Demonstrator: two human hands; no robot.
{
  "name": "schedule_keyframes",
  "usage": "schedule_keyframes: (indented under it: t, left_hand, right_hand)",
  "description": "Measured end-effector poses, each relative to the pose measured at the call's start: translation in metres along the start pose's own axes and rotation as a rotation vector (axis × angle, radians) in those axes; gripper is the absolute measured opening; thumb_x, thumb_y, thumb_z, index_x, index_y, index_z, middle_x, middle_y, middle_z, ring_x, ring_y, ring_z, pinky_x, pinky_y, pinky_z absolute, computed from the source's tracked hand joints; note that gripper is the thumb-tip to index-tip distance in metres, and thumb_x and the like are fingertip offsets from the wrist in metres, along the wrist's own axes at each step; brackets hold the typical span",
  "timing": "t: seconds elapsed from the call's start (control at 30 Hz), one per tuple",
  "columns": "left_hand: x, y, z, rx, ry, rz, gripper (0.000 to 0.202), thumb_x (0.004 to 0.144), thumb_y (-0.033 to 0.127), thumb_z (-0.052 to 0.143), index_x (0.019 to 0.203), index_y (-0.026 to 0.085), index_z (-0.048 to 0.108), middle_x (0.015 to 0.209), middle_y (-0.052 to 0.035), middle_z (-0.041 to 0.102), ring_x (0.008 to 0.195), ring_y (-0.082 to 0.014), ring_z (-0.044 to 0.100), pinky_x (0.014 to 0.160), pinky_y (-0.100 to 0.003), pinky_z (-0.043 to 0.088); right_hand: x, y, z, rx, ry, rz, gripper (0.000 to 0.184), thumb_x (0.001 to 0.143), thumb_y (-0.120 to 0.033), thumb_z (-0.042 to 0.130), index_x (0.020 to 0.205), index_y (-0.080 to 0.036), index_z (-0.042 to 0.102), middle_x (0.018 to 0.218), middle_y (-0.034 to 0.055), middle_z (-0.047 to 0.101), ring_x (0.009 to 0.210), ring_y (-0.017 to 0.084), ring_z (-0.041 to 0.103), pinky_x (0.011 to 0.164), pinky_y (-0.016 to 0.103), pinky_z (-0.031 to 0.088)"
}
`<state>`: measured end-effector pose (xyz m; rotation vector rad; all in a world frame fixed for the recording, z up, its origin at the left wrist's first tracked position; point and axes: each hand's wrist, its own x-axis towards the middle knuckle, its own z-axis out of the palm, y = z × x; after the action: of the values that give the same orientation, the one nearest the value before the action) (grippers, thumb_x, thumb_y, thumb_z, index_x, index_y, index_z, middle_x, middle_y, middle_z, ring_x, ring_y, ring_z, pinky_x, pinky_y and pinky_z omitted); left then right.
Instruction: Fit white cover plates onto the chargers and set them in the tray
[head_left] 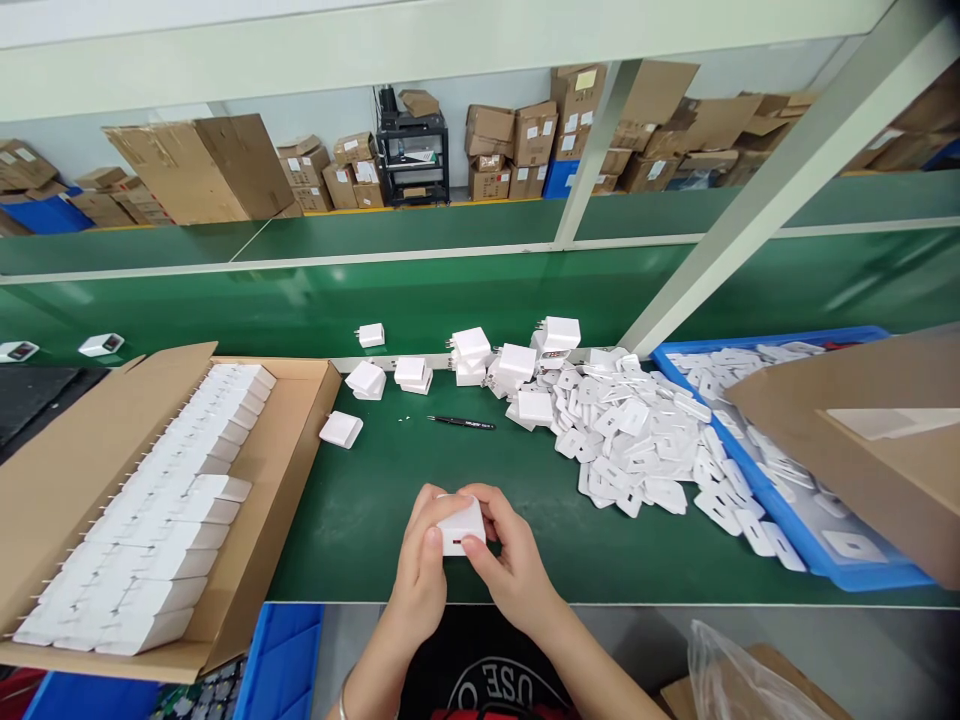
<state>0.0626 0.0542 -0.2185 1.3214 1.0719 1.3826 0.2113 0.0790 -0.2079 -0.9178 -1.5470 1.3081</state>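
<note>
Both hands hold one white charger (pixel 462 527) just above the front part of the green bench. Fingers of my left hand (pixel 421 560) wrap around its left side, with the thumb on the near face. My right hand (pixel 516 562) grips the right side, its thumb pressing by a small dark slot on that face. Beyond the hands lie black tweezers (pixel 463 423). Several white chargers stand near the back edge, among them a single charger (pixel 341 429) and a stacked group (pixel 513 368). To the right spreads a heap of flat white plates (pixel 637 430).
At left, an open cardboard box (pixel 296 470) holds rows of white chargers with pins. A blue tray (pixel 787 510) of white plates sits at right, partly covered by a cardboard flap (pixel 862 440). A slanted metal post (pixel 750 200) rises behind the heap. Below the bench is a blue bin (pixel 281 660).
</note>
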Motion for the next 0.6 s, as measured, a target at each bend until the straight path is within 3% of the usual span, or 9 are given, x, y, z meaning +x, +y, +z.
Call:
schedule_keyframes:
  t: [0.1, 0.2, 0.3, 0.43, 0.53, 0.6]
  left_hand:
    - [-0.002, 0.001, 0.004, -0.192, 0.095, -0.177, 0.055, 0.109, 0.061, 0.029, 0.146, 0.029, 0.055, 0.119, -0.0087, 0.06, 0.103, -0.0233, 0.063, 0.088, -0.037, 0.053]
    - [-0.003, 0.005, 0.009, -0.317, 0.145, -0.347, 0.055, 0.107, 0.063, 0.038, 0.146, 0.026, 0.053, 0.13, -0.0105, 0.063, 0.115, -0.0253, 0.065, 0.098, -0.039, 0.053]
    - [-0.001, 0.014, 0.012, -0.486, 0.122, -0.416, 0.058, 0.107, 0.062, 0.044, 0.151, 0.026, 0.047, 0.142, -0.013, 0.062, 0.126, -0.0268, 0.064, 0.111, -0.045, 0.049]
    - [0.005, 0.032, 0.004, -0.682, 0.087, -0.472, 0.063, 0.104, 0.056, 0.057, 0.157, 0.029, 0.038, 0.147, -0.0135, 0.061, 0.128, -0.0278, 0.066, 0.114, -0.051, 0.048]
    - [0.011, 0.054, -0.024, -0.521, 0.151, -0.463, 0.072, 0.095, 0.055, 0.07, 0.153, 0.027, 0.039, 0.133, -0.0125, 0.068, 0.12, -0.0297, 0.07, 0.113, -0.053, 0.048]
    - [0.016, 0.073, -0.055, -0.182, 0.25, -0.391, 0.07, 0.092, 0.056, 0.074, 0.147, 0.024, 0.045, 0.12, -0.0107, 0.072, 0.115, -0.0301, 0.071, 0.111, -0.053, 0.048]
  right_hand:
    - [-0.001, 0.002, 0.003, 0.051, 0.017, -0.02, 0.039, 0.104, -0.054, 0.053, 0.131, -0.026, 0.058, 0.107, 0.0059, 0.064, 0.083, 0.02, 0.058, 0.072, 0.031, 0.048]
    - [0.001, 0.005, 0.003, 0.064, 0.03, -0.031, 0.041, 0.107, -0.057, 0.048, 0.134, -0.028, 0.057, 0.116, 0.0072, 0.062, 0.091, 0.021, 0.06, 0.077, 0.033, 0.05]
    - [0.007, 0.004, 0.0, -0.047, 0.002, -0.025, 0.041, 0.107, -0.056, 0.048, 0.139, -0.031, 0.058, 0.111, 0.0063, 0.061, 0.092, 0.022, 0.058, 0.08, 0.035, 0.049]
    - [0.015, -0.005, 0.001, -0.167, -0.089, 0.059, 0.046, 0.11, -0.051, 0.044, 0.153, -0.038, 0.051, 0.112, 0.0065, 0.059, 0.096, 0.023, 0.06, 0.084, 0.038, 0.051]
    - [0.017, -0.01, 0.004, -0.166, -0.119, 0.104, 0.05, 0.11, -0.049, 0.043, 0.159, -0.037, 0.043, 0.113, 0.0067, 0.058, 0.096, 0.023, 0.06, 0.084, 0.038, 0.053]
    - [0.015, -0.007, 0.004, -0.14, -0.108, 0.117, 0.049, 0.11, -0.048, 0.044, 0.158, -0.034, 0.043, 0.11, 0.0061, 0.058, 0.09, 0.021, 0.059, 0.082, 0.036, 0.054]
